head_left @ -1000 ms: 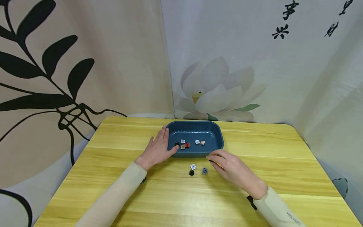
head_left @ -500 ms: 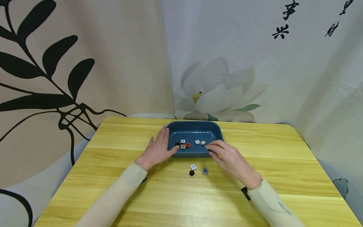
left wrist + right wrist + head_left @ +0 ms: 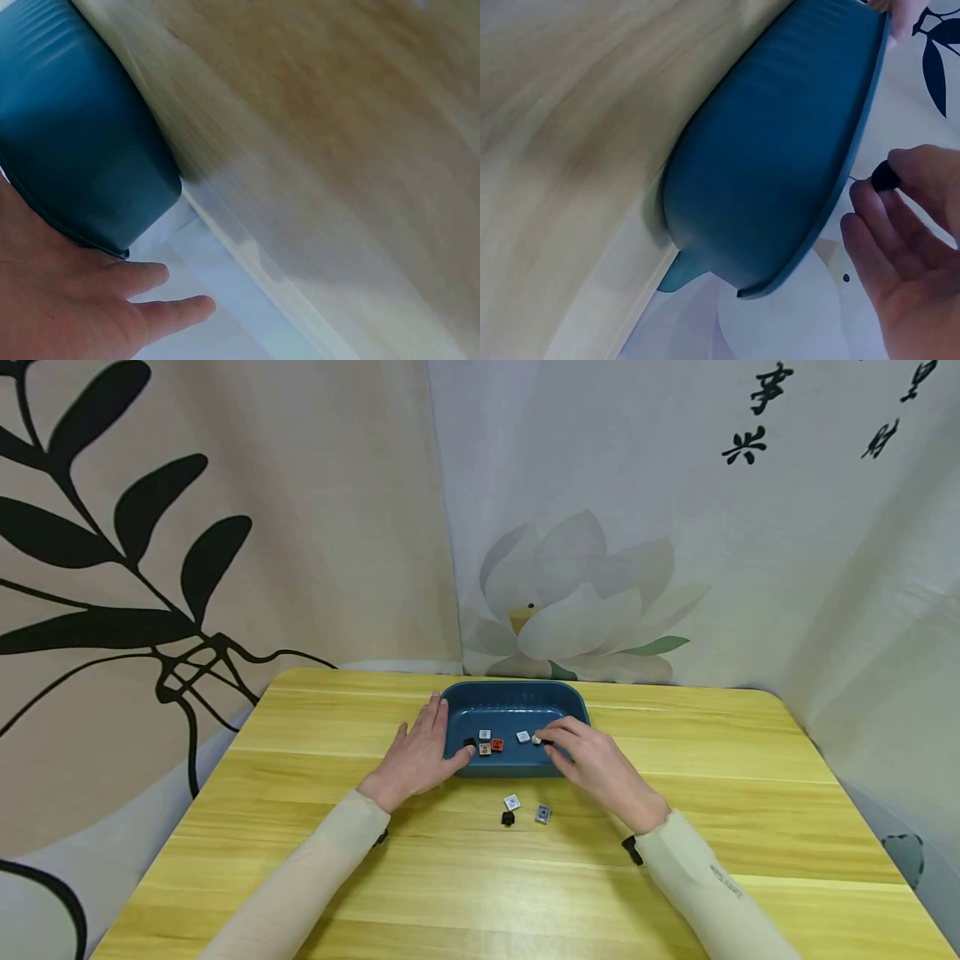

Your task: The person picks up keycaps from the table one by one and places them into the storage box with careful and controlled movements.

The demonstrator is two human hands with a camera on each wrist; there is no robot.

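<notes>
My right hand [image 3: 600, 765] is over the right part of a dark blue tray [image 3: 517, 691]. Thumb and fingertips pinch a small dark piece like a keycap [image 3: 886, 177], seen black and rounded in the right wrist view. Straight fingers of my left hand [image 3: 418, 752] lie along the tray's left rim, its thumb reaching over the front corner. Inside the tray are a red keycap-like piece [image 3: 497, 745], a tan one [image 3: 485, 749], a black one [image 3: 469, 742] by the left thumb, and white ones such as this white square [image 3: 522, 737].
In front of the tray, a white square piece [image 3: 512, 802], a black piece [image 3: 507, 818] and a grey-blue piece [image 3: 543, 814] lie on the wooden table [image 3: 420, 893]. A printed curtain [image 3: 360, 527] hangs behind the table's far edge.
My right hand has moved forward and left, from the tray's front right corner to over its inside, still pinching the dark piece. The left hand stays on the rim.
</notes>
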